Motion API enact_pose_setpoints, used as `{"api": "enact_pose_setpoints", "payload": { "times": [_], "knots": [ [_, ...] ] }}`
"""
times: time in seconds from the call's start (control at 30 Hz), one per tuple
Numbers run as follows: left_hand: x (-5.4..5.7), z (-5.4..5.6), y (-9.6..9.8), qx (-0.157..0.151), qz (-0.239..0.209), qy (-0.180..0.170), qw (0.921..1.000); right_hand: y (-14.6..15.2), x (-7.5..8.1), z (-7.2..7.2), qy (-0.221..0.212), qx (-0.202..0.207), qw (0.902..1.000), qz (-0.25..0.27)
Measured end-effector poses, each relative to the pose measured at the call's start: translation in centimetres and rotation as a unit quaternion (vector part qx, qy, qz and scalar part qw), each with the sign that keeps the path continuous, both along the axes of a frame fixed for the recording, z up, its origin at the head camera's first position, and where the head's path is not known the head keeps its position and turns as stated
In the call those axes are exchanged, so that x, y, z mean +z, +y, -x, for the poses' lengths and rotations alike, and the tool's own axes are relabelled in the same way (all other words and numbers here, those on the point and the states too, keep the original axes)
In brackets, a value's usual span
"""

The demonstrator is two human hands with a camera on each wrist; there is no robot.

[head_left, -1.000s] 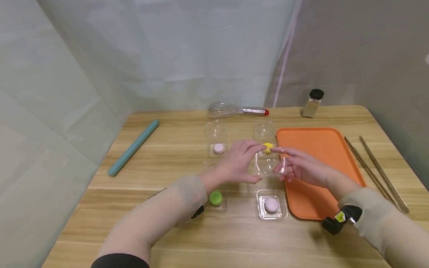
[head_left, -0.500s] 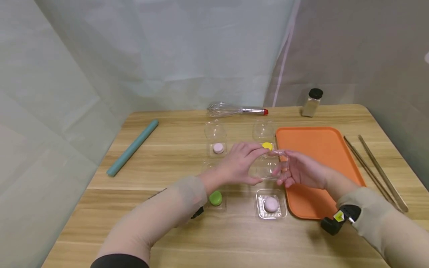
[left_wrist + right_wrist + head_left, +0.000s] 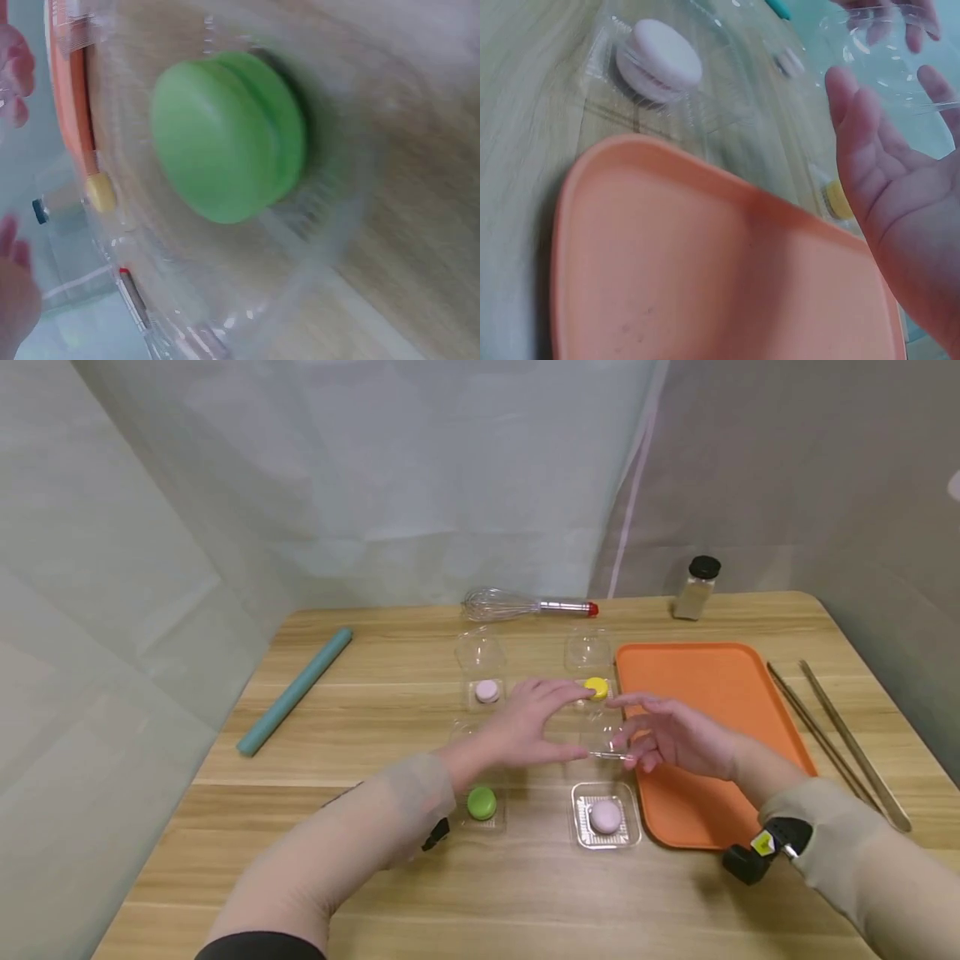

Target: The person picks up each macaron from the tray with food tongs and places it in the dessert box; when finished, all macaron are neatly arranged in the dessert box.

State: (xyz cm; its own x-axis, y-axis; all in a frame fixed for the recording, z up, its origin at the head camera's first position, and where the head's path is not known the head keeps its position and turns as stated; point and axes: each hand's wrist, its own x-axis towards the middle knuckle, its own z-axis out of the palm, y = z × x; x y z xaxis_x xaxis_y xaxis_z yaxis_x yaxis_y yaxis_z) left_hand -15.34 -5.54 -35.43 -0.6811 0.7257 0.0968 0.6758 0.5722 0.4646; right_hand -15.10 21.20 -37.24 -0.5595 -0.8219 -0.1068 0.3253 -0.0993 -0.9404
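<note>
Between my two hands, in the head view, is a clear domed plastic lid [image 3: 606,737], tilted, with a shiny edge facing me. My left hand [image 3: 528,727] holds its left side, thumb below and fingers spread above. On the right, my right hand [image 3: 678,739] grips the opposite side by its fingertips; the right wrist view shows fingers at the lid's rim [image 3: 922,105]. In front sits a clear container base [image 3: 630,839] with a pale lilac macaron [image 3: 604,817]. A yellow macaron [image 3: 597,687] lies just beyond the fingers, and a green macaron [image 3: 482,802] near my left forearm.
Right of the containers lies an orange tray [image 3: 712,693], with long metal tongs [image 3: 847,735] beyond it. A pale pink macaron [image 3: 487,691] sits in another clear container. A whisk [image 3: 525,605], a black-capped jar [image 3: 696,589] and a teal rolling pin [image 3: 296,691] lie farther out.
The lid has turned between my hands, from lying broad side up to tilted with its edge toward me. My right fingers have shifted along it; both hands stay nearly in place.
</note>
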Motion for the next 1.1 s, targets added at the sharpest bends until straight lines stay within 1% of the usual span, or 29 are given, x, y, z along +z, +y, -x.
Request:
{"api": "enact_pose_setpoints", "payload": {
  "times": [0.07, 0.1, 0.17, 0.23, 0.3, 0.37, 0.47, 0.6, 0.67, 0.7, 0.8, 0.87, 0.93, 1.03, 1.1],
  "knots": [
    [0.0, 0.1, 0.1, -0.009, -0.011, -0.048, 0.9987, 0.1, 0.0, 0.0, 0.02, 0.0, 0.9998, -0.008],
    [0.0, 0.1, 0.1, -0.017, -0.019, -0.074, 0.9969, 0.1, 0.0, -0.1, 0.032, -0.001, 0.9994, -0.014],
    [-0.1, 0.2, 0.2, -0.029, -0.034, -0.123, 0.9914, 0.1, -0.1, -0.2, 0.059, -0.006, 0.9979, -0.027],
    [-0.1, 0.1, 0.3, -0.032, -0.053, -0.17, 0.9834, 0.1, -0.3, -0.3, 0.094, -0.02, 0.9945, -0.042],
    [-0.1, 0.1, 0.5, -0.025, -0.068, -0.205, 0.976, 0.1, -0.4, -0.5, 0.14, -0.042, 0.987, -0.066],
    [-0.2, 0.2, 0.6, -0.014, -0.081, -0.228, 0.9701, 0.1, -0.6, -0.7, 0.187, -0.067, 0.9758, -0.091],
    [-0.3, 0.3, 0.8, 0.004, -0.092, -0.248, 0.9642, 0.1, -0.7, -1.1, 0.243, -0.098, 0.9564, -0.129],
    [-0.4, 0.4, 1.0, 0.014, -0.093, -0.263, 0.9602, 0.3, -0.8, -1.3, 0.287, -0.117, 0.9394, -0.146],
    [-0.4, 0.3, 1.0, 0.015, -0.088, -0.269, 0.959, 0.3, -0.9, -1.4, 0.303, -0.119, 0.9342, -0.145],
    [-0.4, 0.3, 1.0, 0.014, -0.087, -0.271, 0.9586, 0.3, -0.9, -1.4, 0.308, -0.119, 0.9332, -0.142],
    [-0.4, 0.3, 0.9, 0.013, -0.085, -0.277, 0.9569, 0.3, -0.8, -1.6, 0.315, -0.116, 0.9322, -0.136],
    [-0.4, 0.3, 0.9, 0.011, -0.089, -0.28, 0.9559, 0.3, -0.8, -1.7, 0.314, -0.113, 0.9331, -0.134],
    [-0.4, 0.2, 0.9, 0.01, -0.092, -0.284, 0.9544, 0.3, -0.7, -1.8, 0.319, -0.107, 0.9311, -0.14],
    [-0.4, -0.1, 1.0, 0.009, -0.097, -0.295, 0.9505, 0.4, -0.6, -2.0, 0.333, -0.096, 0.9235, -0.165],
    [-0.6, -0.5, 0.9, 0.006, -0.096, -0.3, 0.9491, 0.5, -0.6, -2.3, 0.349, -0.088, 0.9136, -0.189]
  ]
}}
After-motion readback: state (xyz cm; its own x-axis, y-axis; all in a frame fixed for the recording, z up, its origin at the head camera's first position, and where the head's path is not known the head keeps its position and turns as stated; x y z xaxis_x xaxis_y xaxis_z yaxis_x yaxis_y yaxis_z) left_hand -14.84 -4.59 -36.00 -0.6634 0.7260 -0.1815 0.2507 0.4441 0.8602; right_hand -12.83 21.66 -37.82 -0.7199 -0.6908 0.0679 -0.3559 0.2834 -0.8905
